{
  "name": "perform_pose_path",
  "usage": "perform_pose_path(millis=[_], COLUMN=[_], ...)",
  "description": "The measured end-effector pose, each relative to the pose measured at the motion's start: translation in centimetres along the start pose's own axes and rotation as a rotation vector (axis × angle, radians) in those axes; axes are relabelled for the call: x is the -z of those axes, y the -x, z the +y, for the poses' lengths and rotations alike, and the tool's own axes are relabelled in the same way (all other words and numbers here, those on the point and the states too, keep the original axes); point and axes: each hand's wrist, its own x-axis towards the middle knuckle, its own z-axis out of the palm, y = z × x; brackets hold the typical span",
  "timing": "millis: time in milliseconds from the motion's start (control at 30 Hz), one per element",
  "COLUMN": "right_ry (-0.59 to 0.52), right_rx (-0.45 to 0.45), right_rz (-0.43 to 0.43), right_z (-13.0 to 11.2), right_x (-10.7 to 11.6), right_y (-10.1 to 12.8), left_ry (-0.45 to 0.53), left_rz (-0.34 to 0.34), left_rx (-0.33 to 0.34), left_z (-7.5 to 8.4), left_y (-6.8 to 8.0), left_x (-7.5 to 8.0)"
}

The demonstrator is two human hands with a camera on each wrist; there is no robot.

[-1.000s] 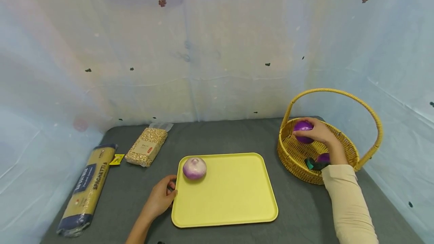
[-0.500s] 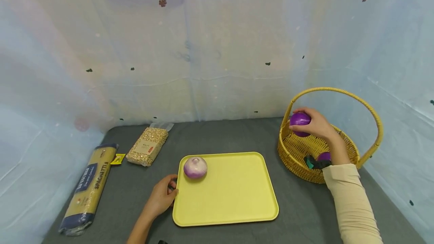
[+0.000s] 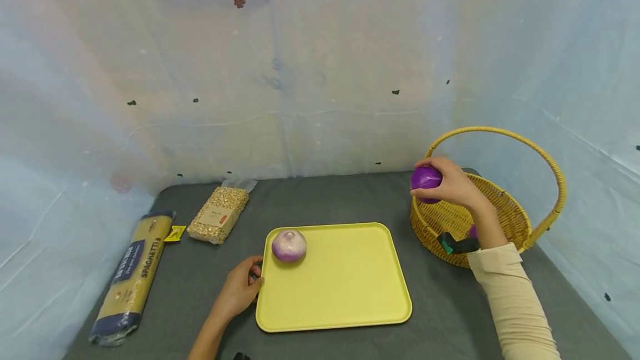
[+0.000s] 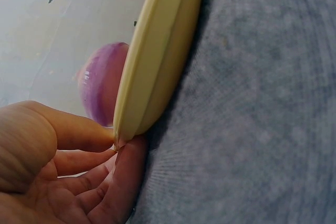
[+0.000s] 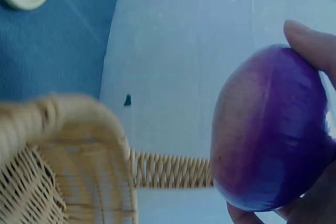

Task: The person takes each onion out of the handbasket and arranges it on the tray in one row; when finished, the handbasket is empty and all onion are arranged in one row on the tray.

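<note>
In the head view a purple onion (image 3: 425, 179) is gripped between the thumb and fingers of my right hand (image 3: 456, 185), above the left rim of a wicker basket (image 3: 425, 231). The right wrist view shows this onion (image 5: 270, 129) close up, with a paler patch on one side. My left hand (image 3: 237, 292) pinches the left edge of a yellow tray (image 3: 345, 279); in the left wrist view the thumb (image 4: 86, 134) lies on its rim and fingers are beneath. A purple-and-white onion (image 3: 289, 246) rests in the tray's far left corner.
Another purple thing (image 3: 473, 231) lies in the basket, mostly hidden by the right wrist. The basket's tall handle (image 3: 550, 165) arches over it. At left lie a spaghetti pack (image 3: 132, 279), a small yellow packet (image 3: 175, 233) and a bag of grains (image 3: 219, 214). A curtain (image 3: 320, 71) hangs behind.
My right hand has lifted the onion up from inside the basket and carried it left to the basket's rim. The left hand has stayed at the tray's edge.
</note>
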Motion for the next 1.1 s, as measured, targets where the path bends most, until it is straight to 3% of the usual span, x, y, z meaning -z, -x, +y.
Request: perform_pose_path(millis=[233, 1100], right_ry=[0.017, -0.033], right_rx=[0.082, 0.205], right_rz=[-0.020, -0.187], right_z=[-0.8, -5.3], right_x=[-1.8, -8.3], right_y=[-0.5, -2.2], left_ry=[-0.004, 0.010], left_rz=[0.010, -0.002], left_rx=[-0.002, -0.002], left_z=[0.0, -0.2], left_y=[-0.1, -0.1], left_x=[0.1, 0.0])
